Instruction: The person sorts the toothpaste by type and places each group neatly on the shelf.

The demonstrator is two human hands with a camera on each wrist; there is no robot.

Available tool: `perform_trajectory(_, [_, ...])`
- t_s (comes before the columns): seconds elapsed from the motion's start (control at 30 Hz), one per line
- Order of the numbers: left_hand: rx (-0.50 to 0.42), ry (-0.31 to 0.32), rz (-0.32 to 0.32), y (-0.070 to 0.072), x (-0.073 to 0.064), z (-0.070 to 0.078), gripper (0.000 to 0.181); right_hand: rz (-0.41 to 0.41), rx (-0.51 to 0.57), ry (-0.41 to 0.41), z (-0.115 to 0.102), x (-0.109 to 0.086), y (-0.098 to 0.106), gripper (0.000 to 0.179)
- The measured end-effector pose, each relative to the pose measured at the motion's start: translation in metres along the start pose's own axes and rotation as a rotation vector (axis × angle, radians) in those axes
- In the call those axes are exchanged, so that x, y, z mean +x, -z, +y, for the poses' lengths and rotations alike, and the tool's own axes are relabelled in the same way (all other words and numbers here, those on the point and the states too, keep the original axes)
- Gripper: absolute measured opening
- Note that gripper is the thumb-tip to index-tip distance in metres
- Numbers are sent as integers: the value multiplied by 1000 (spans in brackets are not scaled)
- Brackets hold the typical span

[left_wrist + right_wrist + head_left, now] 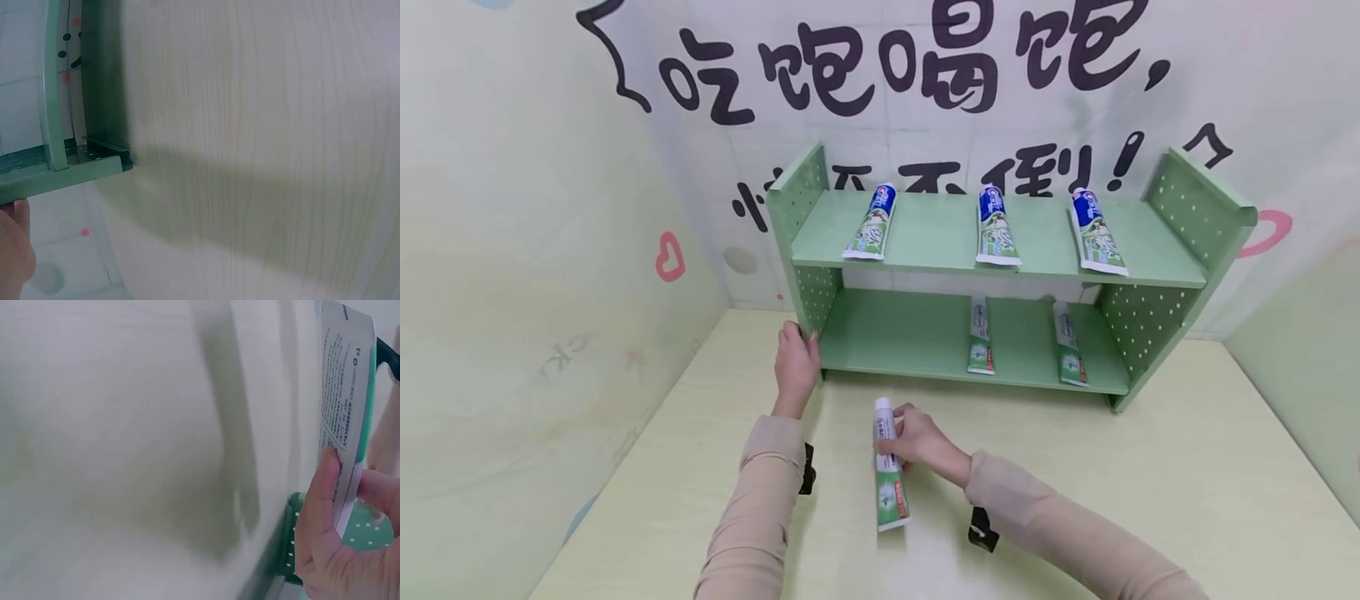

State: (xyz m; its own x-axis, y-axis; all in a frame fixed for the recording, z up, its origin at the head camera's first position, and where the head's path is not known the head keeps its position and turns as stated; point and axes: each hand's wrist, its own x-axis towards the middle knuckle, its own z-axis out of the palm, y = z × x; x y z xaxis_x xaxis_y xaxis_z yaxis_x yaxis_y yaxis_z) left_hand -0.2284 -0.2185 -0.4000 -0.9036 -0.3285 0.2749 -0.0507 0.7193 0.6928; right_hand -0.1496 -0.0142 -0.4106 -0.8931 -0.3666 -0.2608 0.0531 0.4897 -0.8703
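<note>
My right hand (921, 442) pinches a toothpaste tube (891, 493) between thumb and fingers, above the table in front of the shelf. Its white cap points toward the shelf and its green, flat end toward me. In the right wrist view, the printed back of the tube (344, 381) shows, with the thumb pressed on it. My left hand (796, 367) touches the outer side of the left panel of the green two-tier shelf (910, 329). In the left wrist view, only part of the left hand (14, 244) shows, against the panel; its other fingers are hidden.
Two similar green-and-white tubes lie on the lower tier, one near its middle (981, 337) and one to the right (1069, 343). On the upper tier lie three blue-and-green tubes, at left (872, 223), middle (996, 227) and right (1097, 232). A lettered wall (880, 142) stands behind.
</note>
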Motion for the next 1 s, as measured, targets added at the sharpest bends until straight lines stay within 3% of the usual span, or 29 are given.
perform_trajectory(0.6, [16,-4,19,1,-2,0,28,67,70,-9,-32,27,36,62])
perform_trajectory(1.0, [15,1,27,1,-2,0,28,94,102,-24,-35,53,49,63])
